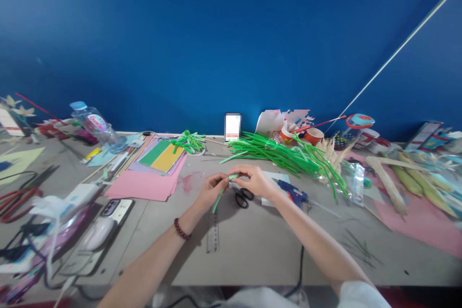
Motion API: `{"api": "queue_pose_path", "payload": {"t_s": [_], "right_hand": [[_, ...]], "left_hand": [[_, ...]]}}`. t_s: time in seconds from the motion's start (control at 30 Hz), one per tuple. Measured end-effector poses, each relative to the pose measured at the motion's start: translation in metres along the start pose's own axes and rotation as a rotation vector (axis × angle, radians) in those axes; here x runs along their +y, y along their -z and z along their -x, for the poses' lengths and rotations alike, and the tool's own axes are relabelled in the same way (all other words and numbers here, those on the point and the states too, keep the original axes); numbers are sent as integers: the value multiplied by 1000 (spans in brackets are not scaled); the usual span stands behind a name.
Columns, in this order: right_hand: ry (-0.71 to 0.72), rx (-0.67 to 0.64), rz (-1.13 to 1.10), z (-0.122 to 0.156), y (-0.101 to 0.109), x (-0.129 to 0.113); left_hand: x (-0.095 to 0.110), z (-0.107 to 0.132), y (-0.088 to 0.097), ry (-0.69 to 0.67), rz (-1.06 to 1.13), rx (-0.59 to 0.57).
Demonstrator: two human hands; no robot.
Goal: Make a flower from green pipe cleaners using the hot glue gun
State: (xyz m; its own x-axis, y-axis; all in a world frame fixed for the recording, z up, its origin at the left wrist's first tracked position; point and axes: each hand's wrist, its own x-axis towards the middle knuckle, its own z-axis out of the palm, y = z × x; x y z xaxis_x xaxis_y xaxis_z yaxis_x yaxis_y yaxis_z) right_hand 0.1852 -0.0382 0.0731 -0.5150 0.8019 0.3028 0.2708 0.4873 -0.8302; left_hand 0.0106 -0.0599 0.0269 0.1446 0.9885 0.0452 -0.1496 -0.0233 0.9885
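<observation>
Both my hands meet over the middle of the grey table [252, 245]. My left hand [211, 191] pinches a thin green stem [221, 192] that slants down toward me. My right hand [254, 179] is closed on the stem's upper end, where a pale green strip is wrapped round it. Black-handled scissors [242, 197] lie on the table just under my right hand. A dark bead bracelet [181, 229] circles my left wrist.
A heap of green stems [288, 156] lies behind my hands. A blue glue gun [294, 194] rests at right, a clear ruler [212, 231] in front. Pink and coloured paper sheets [151, 178], a water bottle [94, 125], a phone [115, 208] sit left; corn husks [404, 178] right.
</observation>
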Motion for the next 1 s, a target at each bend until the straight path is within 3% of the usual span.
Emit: {"api": "queue_pose_path", "payload": {"t_s": [0.37, 0.53, 0.63, 1.0], "right_hand": [[-7, 42, 63, 1, -7, -4], [-55, 13, -45, -2, -2, 0], [-62, -25, -85, -2, 1, 4], [-77, -46, -16, 0, 4, -1]], "left_hand": [[3, 1, -2, -13, -21, 49], [5, 2, -3, 38, 78, -6], [4, 1, -3, 33, 24, -30], [8, 4, -4, 12, -44, -66]]}}
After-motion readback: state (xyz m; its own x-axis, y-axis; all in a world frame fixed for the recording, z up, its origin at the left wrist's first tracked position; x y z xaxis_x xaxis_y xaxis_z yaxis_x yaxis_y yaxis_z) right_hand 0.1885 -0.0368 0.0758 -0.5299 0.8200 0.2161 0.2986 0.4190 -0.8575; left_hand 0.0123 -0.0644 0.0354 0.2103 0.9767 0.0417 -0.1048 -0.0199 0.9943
